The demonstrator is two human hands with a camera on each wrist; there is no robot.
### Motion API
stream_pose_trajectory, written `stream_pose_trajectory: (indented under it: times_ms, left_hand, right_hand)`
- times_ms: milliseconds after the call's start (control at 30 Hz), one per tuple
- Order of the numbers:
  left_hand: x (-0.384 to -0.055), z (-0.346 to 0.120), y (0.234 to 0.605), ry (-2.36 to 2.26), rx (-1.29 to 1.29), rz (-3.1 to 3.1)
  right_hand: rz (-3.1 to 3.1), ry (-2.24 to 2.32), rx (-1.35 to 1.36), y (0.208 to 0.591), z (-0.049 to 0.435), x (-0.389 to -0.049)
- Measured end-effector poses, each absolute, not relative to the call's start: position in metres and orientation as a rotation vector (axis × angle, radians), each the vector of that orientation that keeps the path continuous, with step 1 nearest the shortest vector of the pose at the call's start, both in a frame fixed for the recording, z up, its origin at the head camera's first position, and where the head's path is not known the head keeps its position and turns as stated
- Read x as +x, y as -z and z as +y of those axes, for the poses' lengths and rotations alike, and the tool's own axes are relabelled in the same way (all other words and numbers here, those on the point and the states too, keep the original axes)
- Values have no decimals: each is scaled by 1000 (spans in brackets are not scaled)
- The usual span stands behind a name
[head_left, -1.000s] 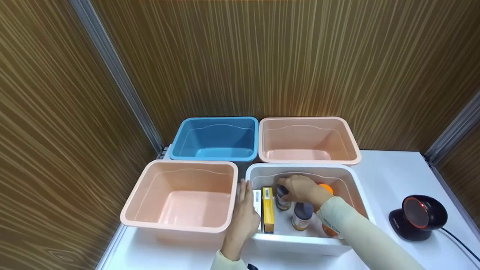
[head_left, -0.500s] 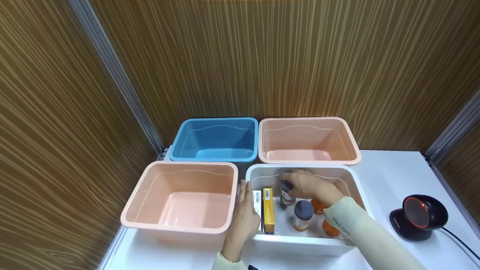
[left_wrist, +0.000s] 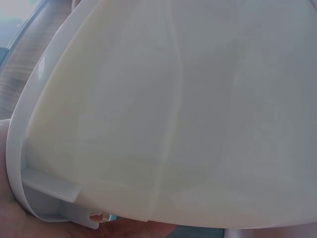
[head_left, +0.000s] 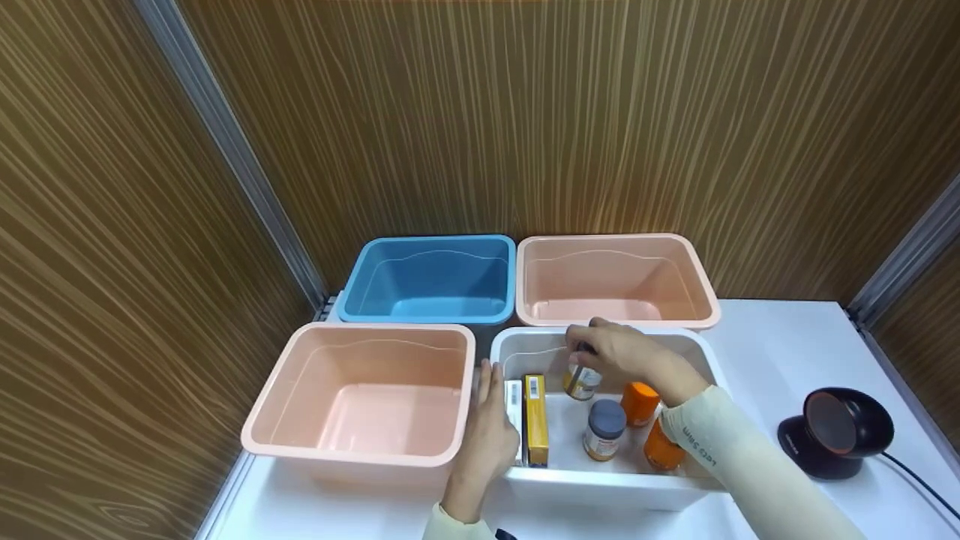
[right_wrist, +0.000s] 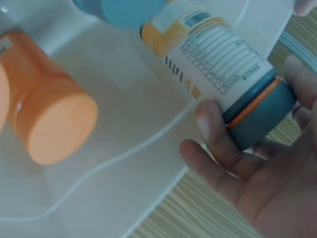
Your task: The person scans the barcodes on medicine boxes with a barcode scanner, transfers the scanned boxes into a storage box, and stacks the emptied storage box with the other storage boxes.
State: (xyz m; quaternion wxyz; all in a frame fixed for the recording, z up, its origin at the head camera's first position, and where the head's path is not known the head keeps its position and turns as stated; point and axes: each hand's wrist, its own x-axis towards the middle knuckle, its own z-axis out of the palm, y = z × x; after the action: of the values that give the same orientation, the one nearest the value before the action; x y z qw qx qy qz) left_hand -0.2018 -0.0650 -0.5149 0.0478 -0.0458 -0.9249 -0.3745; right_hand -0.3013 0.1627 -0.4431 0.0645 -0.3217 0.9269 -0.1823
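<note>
My right hand (head_left: 611, 352) grips a supplement bottle (head_left: 583, 382) by its dark cap, inside the back of the white bin (head_left: 600, 486). In the right wrist view the bottle (right_wrist: 213, 59) is tilted and shows a printed white and orange label, with the thumb and fingers around the cap. Another dark-capped bottle (head_left: 604, 431) stands in front of it. Two orange bottles, one farther back (head_left: 640, 403) and one nearer (head_left: 663, 450), are below the right forearm. My left hand (head_left: 486, 435) lies along the bin's left rim, its fingers straight.
A yellow box (head_left: 536, 420) and a white box (head_left: 514, 412) stand at the bin's left side. Around it are a pink bin (head_left: 360, 450) on the left, a blue bin (head_left: 427, 319) and another pink bin (head_left: 705, 319) behind. A black device (head_left: 836, 435) with a cable is at right.
My right hand has raised the dark-capped bottle and moved it slightly right and back, tilting it. The orange bottles now show more fully. The left hand stays where it was.
</note>
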Motion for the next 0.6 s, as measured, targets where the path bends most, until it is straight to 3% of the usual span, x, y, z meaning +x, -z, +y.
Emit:
stream_pose_trajectory:
  times_ms: [600]
  left_hand:
    - [-199,-66,516,1143,-197,-2772]
  right_hand:
    - [2867,773,-634,403,195,-281]
